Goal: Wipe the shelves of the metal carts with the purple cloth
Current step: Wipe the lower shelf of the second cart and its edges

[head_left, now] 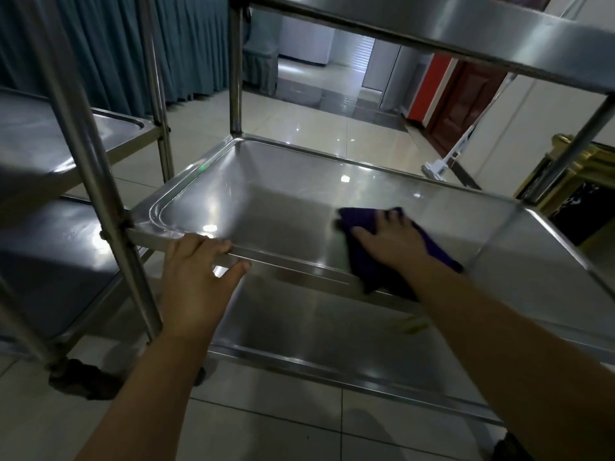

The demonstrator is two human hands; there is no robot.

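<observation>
A steel cart fills the view, and its middle shelf (pixel 266 181) lies in front of me. The purple cloth (pixel 361 261) is spread on that shelf near the front rim, right of centre, with one end hanging over the edge. My right hand (pixel 389 241) presses flat on the cloth with fingers spread. My left hand (pixel 196 274) grips the shelf's front rim near the left post, fingers over the top and thumb under it. The bottom shelf (pixel 316 331) shows below, and the top shelf (pixel 466 24) crosses overhead.
A second steel cart (pixel 60 154) stands close on the left, its shelves touching my cart's post. A caster (pixel 80 377) sits at the lower left. A gold-framed stand (pixel 565 181) is at the right, a teal curtain (pixel 100 44) behind, tiled floor all around.
</observation>
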